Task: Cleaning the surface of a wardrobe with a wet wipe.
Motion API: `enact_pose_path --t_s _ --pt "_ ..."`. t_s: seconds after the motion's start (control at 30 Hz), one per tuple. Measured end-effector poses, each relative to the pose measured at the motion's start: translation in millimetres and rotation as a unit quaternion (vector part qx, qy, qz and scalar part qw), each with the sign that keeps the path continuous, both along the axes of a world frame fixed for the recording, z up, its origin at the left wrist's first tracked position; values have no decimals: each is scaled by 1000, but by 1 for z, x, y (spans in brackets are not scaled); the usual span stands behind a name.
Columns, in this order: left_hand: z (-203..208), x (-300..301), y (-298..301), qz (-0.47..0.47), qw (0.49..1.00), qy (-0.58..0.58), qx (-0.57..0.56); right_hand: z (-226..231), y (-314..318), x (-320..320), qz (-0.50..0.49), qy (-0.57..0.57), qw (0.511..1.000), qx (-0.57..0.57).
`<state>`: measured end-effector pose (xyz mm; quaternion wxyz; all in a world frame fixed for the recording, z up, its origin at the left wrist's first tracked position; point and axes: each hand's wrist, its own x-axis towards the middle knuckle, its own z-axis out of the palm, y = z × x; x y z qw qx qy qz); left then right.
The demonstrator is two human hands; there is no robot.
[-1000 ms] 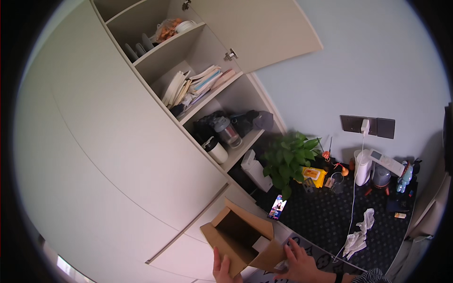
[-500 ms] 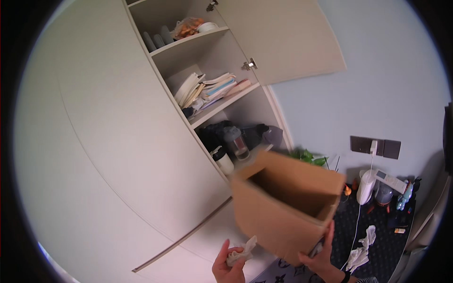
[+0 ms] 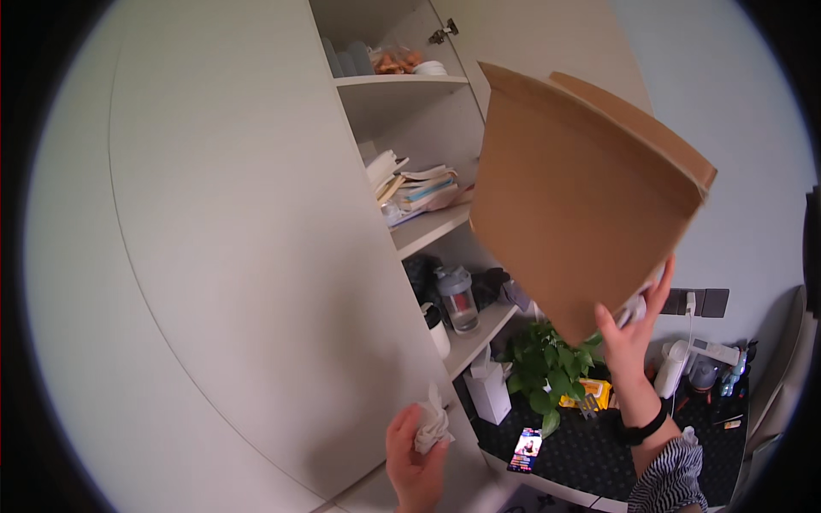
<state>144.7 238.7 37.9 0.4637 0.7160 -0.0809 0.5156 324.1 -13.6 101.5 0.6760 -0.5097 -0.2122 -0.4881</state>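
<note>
My right hand point(image 3: 633, 329) grips the lower right corner of a brown cardboard box point(image 3: 573, 197), lifted and tilted in front of the open cabinet. Something whitish shows between that hand and the box; I cannot make out what it is. Lower down, my left hand point(image 3: 415, 453) is closed round a crumpled white tissue point(image 3: 434, 425), close to the pale cabinet door. The box hides part of the shelves and of the raised door behind it.
Cabinet shelves hold books point(image 3: 423, 188), a clear shaker bottle point(image 3: 458, 299) and a white jar point(image 3: 436, 329). On the dark tabletop point(image 3: 590, 453) stand a leafy plant point(image 3: 547, 363), a tissue box point(image 3: 487, 393), a yellow packet point(image 3: 590, 393) and a lit phone point(image 3: 525, 451).
The box has risen up and to the right in my right hand and tipped, so its opening no longer faces me. My left hand keeps the tissue. The plant and phone have come into clear view.
</note>
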Motion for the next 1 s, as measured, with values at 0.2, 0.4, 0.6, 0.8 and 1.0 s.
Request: enact_pose_path --t_s 0.2,0.4,0.6,0.8,1.0 --pt "10 12 42 -26 989 108 -99 70 29 53 -45 -60 996 -46" --pt "38 22 40 -27 980 119 -156 118 51 135 -78 -104 984 -118" --pt "52 47 43 70 992 99 -24 160 78 178 -128 -48 974 -181" --pt "57 73 46 131 984 113 40 155 90 224 -134 -102 971 -172" --pt "48 88 48 130 983 122 46 142 77 248 -40 -97 981 -162"
